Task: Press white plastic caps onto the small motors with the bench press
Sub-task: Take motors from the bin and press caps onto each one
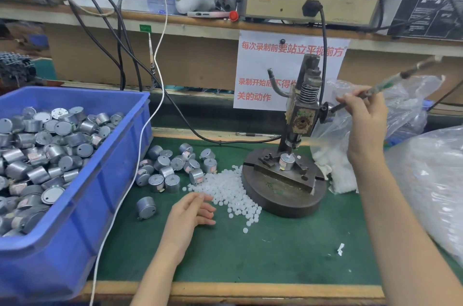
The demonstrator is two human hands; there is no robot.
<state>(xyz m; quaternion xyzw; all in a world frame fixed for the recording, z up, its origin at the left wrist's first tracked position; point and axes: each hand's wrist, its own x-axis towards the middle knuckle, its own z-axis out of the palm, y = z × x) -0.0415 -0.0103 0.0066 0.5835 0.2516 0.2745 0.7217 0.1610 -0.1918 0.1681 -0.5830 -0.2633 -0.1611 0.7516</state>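
A small silver motor [287, 161] stands in the fixture of the bench press [300, 115], with a white cap [289, 155] on its shaft under the ram. My right hand [364, 115] grips the press lever [390, 82], which points up to the right and looks blurred. My left hand [193, 210] rests on the green mat with relaxed fingers, its fingertips at the edge of a heap of white plastic caps [230, 187]. A cluster of loose motors [175, 167] lies behind that hand, and one single motor [146, 207] sits to its left.
A blue bin [82, 205] full of motors fills the left side. A white cable [140, 145] runs down past its corner. Clear plastic bags [431, 175] with white parts lie on the right. A paper notice [263, 72] hangs behind the press, under a shelf with equipment.
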